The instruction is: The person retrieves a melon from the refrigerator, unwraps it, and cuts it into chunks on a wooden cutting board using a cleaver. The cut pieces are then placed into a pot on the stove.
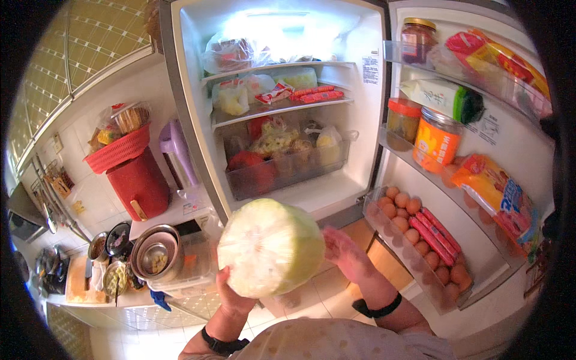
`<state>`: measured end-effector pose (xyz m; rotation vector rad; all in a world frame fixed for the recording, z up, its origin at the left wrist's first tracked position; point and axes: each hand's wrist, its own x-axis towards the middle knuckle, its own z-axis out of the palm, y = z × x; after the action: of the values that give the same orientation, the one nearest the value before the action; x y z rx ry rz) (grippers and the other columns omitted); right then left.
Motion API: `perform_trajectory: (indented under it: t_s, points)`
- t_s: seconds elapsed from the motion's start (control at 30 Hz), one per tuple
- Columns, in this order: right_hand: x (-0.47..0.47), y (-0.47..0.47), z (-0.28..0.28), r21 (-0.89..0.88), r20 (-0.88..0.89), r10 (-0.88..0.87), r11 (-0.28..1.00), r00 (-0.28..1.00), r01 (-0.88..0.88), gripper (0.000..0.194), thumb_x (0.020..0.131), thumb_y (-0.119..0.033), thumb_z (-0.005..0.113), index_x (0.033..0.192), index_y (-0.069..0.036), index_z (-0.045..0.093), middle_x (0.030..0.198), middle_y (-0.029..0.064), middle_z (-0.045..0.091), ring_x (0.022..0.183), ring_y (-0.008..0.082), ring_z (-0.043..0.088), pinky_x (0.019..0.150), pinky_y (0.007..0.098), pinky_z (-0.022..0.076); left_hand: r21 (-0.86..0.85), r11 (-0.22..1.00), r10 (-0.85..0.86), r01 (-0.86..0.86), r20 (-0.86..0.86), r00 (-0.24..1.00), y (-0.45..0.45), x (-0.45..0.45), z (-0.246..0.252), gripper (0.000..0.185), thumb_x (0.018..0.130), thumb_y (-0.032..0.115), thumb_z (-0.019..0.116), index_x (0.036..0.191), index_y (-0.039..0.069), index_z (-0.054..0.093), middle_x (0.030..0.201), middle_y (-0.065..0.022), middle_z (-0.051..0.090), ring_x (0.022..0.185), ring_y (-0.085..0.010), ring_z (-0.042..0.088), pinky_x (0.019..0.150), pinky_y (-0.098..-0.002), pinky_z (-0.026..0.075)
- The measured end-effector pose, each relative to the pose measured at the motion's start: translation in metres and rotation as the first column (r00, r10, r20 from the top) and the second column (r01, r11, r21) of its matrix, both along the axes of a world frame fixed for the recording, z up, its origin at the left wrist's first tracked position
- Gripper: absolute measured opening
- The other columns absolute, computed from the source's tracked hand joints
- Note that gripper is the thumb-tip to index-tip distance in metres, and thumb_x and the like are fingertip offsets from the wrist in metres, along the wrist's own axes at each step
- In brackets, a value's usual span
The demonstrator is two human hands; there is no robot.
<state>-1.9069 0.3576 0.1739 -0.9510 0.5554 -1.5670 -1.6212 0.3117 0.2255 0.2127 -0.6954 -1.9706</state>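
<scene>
A large pale green vegetable point(265, 249), with a flat white cut face turned towards me, is held up before the open refrigerator point(193, 112). My left hand point(236, 292) grips it from below left, the thumb against the cut face and the other fingers hidden behind it. At its right side is my right hand point(346, 254), blurred, with the fingertips at the vegetable's edge; whether they press on it is unclear. Inside the refrigerator, a see-through drawer point(292, 173) holds bagged produce. Red-wrapped sausages point(317, 93) lie on the shelf above, beside several plastic bags.
The open door point(504, 148) on the right carries jars, packets and an egg rack point(405, 243) with several eggs. Left, a counter holds nested steel bowls point(155, 254), a cutting board point(78, 279) with a knife point(88, 272), and a red bin point(139, 184) under a red basket point(119, 148).
</scene>
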Motion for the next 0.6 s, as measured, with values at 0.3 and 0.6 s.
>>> perform_trajectory:
  t_s: [0.3,0.6]
  points:
    - [-0.222,0.258,-0.246,0.423,0.388,-0.841,0.525,0.376,0.738,0.030,0.096,-0.028,0.052,0.114,-0.006,0.059,0.108,0.0084,0.063,0.097,0.0219,0.060,0.083,0.0385,0.0526,-0.071,0.947,0.318,-0.313,0.078,0.945,0.064,0.091,-0.040,0.079,0.080,0.050,0.056,0.144,0.012,0.032,0.138,-0.0107,0.046,0.126,-0.0320,0.047,0.102,-0.0505,0.043]
    - [-0.271,0.357,-0.201,0.571,0.208,-0.977,0.085,-0.044,0.816,0.032,0.095,-0.031,0.053,0.115,-0.007,0.060,0.107,0.0078,0.063,0.098,0.0230,0.061,0.084,0.0396,0.0524,0.039,0.904,0.418,-0.425,0.122,0.900,0.119,0.150,-0.078,0.076,0.080,0.049,0.056,0.143,0.012,0.034,0.138,-0.0101,0.047,0.126,-0.0320,0.048,0.103,-0.0492,0.041]
